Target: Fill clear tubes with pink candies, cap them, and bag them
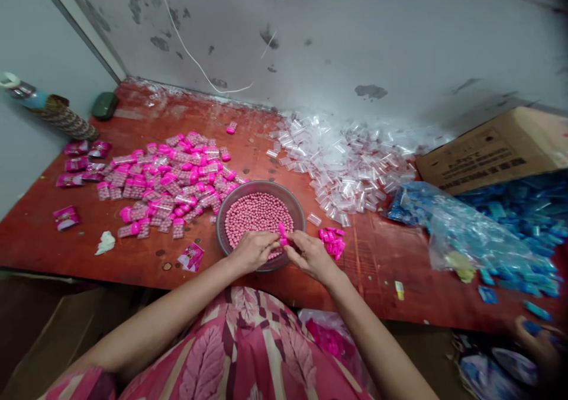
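Note:
Over the near side of a grey bowl point(302, 207) of pink beads point(257, 213), my two hands meet at a bright pink plastic cap point(283, 232). My left hand point(254, 251) pinches it from the left, fingertips together. From the right, my right hand point(311, 257) grips it between thumb and fingers. Whether a clear container is also between the fingers, I cannot tell. Just right of the bowl lies a small pile of loose pink caps point(332, 243). Left of it spreads a heap of bead-filled containers with pink caps point(171, 178).
Clear empty containers point(350, 163) are heaped at the back right of the red table point(146, 264). A cardboard box point(479, 151) and a plastic bag point(470, 228) with blue pieces lie farther right. Another person's hand point(536, 341) shows at right. Pink packets point(66, 218) and a bottle point(57, 113) are at left.

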`<state>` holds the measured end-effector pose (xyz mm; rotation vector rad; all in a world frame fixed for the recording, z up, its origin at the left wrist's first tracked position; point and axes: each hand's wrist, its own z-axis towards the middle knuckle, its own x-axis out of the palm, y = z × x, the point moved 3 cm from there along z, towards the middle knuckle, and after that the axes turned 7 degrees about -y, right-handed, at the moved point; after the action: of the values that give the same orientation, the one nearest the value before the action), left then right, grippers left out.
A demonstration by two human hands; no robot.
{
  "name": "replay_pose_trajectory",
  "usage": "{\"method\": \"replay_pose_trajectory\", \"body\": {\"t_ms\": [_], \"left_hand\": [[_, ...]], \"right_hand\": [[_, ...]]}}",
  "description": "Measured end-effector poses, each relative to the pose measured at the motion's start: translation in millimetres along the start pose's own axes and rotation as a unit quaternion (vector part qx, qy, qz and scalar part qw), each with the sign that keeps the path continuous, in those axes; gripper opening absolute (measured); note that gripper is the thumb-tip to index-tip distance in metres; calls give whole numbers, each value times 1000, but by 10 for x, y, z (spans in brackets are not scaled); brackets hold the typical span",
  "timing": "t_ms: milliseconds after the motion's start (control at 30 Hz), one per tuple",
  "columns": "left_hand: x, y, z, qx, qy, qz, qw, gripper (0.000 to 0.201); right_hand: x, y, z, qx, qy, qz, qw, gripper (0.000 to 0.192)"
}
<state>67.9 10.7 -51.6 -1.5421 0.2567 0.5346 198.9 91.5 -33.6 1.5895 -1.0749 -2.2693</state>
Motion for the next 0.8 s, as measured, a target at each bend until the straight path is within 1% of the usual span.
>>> {"method": "replay_pose_trajectory", "body": {"t_ms": [67, 133, 200, 233, 300, 333, 433, 533, 600, 667, 733, 800], "left_hand": [[-14, 5, -2, -2, -7, 6, 1000, 23], [-27, 11, -11, -19, -22, -11, 1000, 24], [-26, 12, -27, -34, -25, -36, 998, 22], [-24, 13, -35, -40, -28, -48, 998, 21], [-25, 30, -50, -63, -40, -70, 995, 21], [-28, 48, -58, -82, -51, -85, 992, 22], [-39, 136, -86, -151, -103, -161, 970, 21], [-17, 223, -119, -206, -158, -249, 933, 21], [26, 255, -135, -236, -175, -299, 908, 22], [72, 261, -140, -257, -180, -336, 888, 24], [100, 248, -133, -258, -182, -348, 883, 24], [114, 232, -117, -241, -181, -340, 891, 24]], "right_hand": [[-21, 14, 28, 9, 10, -11, 1000, 22], [-85, 97, 96, -2, 13, -63, 998, 35], [-155, 241, 195, -55, 24, -117, 991, 52], [-177, 314, 246, -89, 38, -131, 987, 57], [-189, 411, 328, -136, 69, -143, 978, 59], [-183, 422, 355, -141, 77, -148, 976, 57], [-114, 343, 363, -100, 61, -171, 978, 53], [44, 250, 276, -48, 19, -174, 983, 63], [179, 219, 207, -7, -14, -176, 984, 71], [302, 202, 154, 29, -43, -182, 982, 72], [389, 179, 123, 48, -67, -188, 979, 66], [435, 142, 110, 50, -84, -186, 978, 61]]}}
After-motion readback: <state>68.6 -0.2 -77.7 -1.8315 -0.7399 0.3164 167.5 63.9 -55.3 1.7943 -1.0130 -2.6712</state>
